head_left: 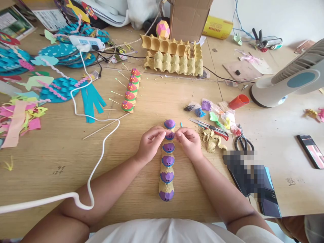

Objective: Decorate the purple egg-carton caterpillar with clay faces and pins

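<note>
A strip cut from an egg carton (167, 168) lies lengthwise in front of me, its several humps covered in purple clay edged with blue. Small dark faces show on most of the nearer humps. My left hand (152, 143) is at the left side of the second hump from the far end, thumb and forefinger pinched together. From the right, my right hand (189, 143) meets the same hump with its fingertips also pinched. Whatever sits between the fingertips is too small to make out. A tiny blue piece (181, 124) lies just beyond my right hand.
Right of the strip are a utility knife (211, 126), carton scraps (212, 140), scissors (243, 141) and bags of coloured clay (214, 116). A red-and-green carton caterpillar (131, 88) stands farther back. A white cable (103, 148) crosses the left side; a fan (291, 77) stands right.
</note>
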A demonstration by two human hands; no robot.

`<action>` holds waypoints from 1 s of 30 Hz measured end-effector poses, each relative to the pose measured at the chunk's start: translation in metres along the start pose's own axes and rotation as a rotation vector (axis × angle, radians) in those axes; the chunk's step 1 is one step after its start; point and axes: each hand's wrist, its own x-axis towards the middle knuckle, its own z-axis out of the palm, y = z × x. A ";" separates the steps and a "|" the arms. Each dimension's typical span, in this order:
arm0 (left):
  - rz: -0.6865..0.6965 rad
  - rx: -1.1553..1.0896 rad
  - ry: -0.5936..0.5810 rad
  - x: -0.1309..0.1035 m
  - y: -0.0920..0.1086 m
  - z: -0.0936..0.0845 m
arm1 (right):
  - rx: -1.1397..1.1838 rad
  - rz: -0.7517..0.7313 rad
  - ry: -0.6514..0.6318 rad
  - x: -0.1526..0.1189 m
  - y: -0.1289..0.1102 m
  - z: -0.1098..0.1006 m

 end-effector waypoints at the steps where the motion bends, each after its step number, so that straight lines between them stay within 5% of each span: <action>1: 0.005 0.007 -0.006 0.000 0.000 0.000 | -0.006 0.003 -0.009 0.000 0.000 -0.001; 12: 0.156 0.219 -0.099 -0.003 -0.001 0.000 | -0.013 -0.035 -0.105 -0.002 -0.004 -0.001; 23: 0.193 0.245 -0.073 -0.002 0.003 -0.001 | -0.132 -0.143 -0.205 -0.001 -0.010 -0.002; 30: 0.189 0.277 -0.034 -0.001 0.005 0.000 | -0.033 -0.005 -0.159 -0.002 -0.007 0.001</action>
